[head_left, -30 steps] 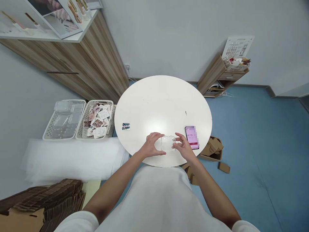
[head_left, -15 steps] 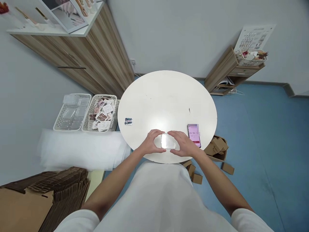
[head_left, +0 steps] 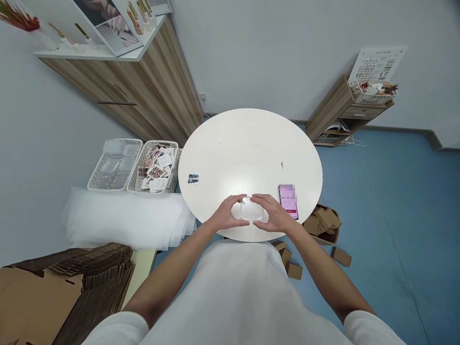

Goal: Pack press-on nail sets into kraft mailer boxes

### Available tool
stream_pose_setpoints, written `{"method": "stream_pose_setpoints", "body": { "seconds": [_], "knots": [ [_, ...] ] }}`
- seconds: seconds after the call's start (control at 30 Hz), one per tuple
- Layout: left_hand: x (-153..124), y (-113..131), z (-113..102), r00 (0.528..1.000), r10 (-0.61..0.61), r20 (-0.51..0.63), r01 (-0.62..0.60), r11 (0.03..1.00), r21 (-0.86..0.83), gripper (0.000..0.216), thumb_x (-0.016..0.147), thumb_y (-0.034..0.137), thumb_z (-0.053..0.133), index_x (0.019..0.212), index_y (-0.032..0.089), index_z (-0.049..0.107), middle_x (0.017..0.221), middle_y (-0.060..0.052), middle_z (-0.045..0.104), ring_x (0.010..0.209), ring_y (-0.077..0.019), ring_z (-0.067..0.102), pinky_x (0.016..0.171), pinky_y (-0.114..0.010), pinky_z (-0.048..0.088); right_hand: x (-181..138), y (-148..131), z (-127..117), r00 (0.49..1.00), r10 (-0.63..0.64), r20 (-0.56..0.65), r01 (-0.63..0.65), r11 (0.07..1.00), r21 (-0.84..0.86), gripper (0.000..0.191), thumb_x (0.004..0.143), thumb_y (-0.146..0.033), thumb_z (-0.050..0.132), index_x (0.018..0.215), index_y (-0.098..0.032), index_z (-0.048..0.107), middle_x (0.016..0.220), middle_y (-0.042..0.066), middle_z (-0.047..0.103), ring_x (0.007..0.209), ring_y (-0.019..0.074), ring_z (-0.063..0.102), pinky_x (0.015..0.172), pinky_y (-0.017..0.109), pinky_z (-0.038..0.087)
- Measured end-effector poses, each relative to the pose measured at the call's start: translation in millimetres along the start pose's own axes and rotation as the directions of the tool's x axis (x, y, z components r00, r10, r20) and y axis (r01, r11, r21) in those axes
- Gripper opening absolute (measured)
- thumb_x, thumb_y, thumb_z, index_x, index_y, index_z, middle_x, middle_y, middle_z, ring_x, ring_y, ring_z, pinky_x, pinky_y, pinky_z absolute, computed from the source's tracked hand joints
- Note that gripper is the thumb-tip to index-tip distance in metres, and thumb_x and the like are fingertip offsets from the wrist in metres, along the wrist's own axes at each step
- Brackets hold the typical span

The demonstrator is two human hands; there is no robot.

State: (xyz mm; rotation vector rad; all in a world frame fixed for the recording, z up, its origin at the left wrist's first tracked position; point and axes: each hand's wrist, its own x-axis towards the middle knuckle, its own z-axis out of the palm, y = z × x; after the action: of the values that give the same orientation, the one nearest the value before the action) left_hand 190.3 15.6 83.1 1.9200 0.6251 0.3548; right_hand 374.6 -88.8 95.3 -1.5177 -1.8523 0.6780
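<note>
Blue floor and pale walls surround a round white table [head_left: 251, 139], the landmark for everything else. Far to the left of the table and nearer the person, flattened cardboard [head_left: 53, 287] is stacked. White foam sheets [head_left: 125, 220] lie between that stack and the table. Beyond the sheets, just left of the table's edge, stand two white baskets: the outer basket [head_left: 94, 178] holds clear cases, the inner basket [head_left: 173, 176] holds printed nail cards. A wooden cabinet [head_left: 151, 96] rises behind them.

On the table's left part lies a small card of dark nails [head_left: 193, 178]. At the table's near edge, the left hand [head_left: 224, 218] and the right hand [head_left: 275, 215] meet around a clear plastic box [head_left: 250, 210]. Each hand's fingers curl over its far side with the thumb on the near side, pinching it between them. Just right of the right hand, a phone [head_left: 288, 200] with a pink screen lies on the table. On the floor right of the table sits an open cardboard box [head_left: 323, 223], and farther back a wooden shelf [head_left: 334, 115].
</note>
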Motion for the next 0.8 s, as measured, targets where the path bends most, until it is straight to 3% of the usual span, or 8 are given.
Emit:
{"method": "stream_pose_setpoints", "body": {
  "seconds": [0.17,0.67,0.8],
  "knots": [
    [-1,3,1,0.999,-0.025,0.04,0.026,1.0,-0.014,0.076,0.055,0.035,0.073,0.123,0.026,0.041,0.105,-0.004,0.053,0.094,-0.0185,0.049,0.083,-0.033,0.039,-2,1,2,0.999,-0.006,-0.053,0.012,0.994,0.11,0.067,0.065,-0.03,0.062,0.126,-0.025,0.037,0.123,0.011,0.043,0.107,0.0255,0.046,0.078,0.04,0.048],
    [-3,2,5,0.991,-0.004,0.133,0.015,0.996,-0.085,0.071,0.053,0.032,0.074,0.118,0.028,0.044,0.104,-0.003,0.054,0.089,-0.0168,0.049,0.069,-0.027,0.039,-15,6,22,0.983,0.056,-0.175,-0.008,0.965,0.261,0.065,0.057,-0.025,0.067,0.118,-0.026,0.046,0.112,0.008,0.048,0.098,0.0227,0.049,0.073,0.035,0.047],
    [-5,2,7,0.988,-0.024,0.154,0.054,0.979,-0.195,0.072,0.053,0.029,0.074,0.118,0.026,0.043,0.102,-0.004,0.054,0.084,-0.0152,0.05,0.066,-0.026,0.04,-13,1,25,0.973,0.065,-0.223,0.001,0.958,0.287,0.061,0.057,-0.025,0.066,0.116,-0.027,0.048,0.107,0.007,0.049,0.09,0.0206,0.051,0.069,0.034,0.047]
  ]
}}
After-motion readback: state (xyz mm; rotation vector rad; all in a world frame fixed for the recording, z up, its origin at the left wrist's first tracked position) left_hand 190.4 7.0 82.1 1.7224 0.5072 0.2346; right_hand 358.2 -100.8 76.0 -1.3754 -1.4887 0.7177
